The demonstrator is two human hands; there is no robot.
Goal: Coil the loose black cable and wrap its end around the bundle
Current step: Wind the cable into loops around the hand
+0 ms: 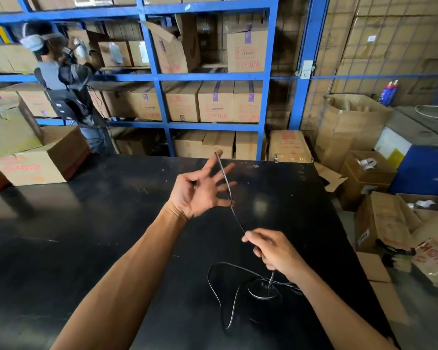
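Observation:
A thin black cable (234,300) lies in loose loops on the black table (86,223) near its right front. One strand rises from the loops through my right hand (273,251), which pinches it between thumb and fingers. From there the cable runs up across the spread fingers of my left hand (200,190), hooked around the little finger and reaching past the index fingertip. My left palm faces me with the fingers apart, thumb and index tip touching near the cable's end. The cable's other end is lost among the loops.
Cardboard boxes (33,160) stand on the table's far left. Blue shelving (162,77) full of cartons lines the back, where another person (66,84) stands. More open cartons (379,223) and a blue cabinet (425,168) crowd the floor to the right of the table.

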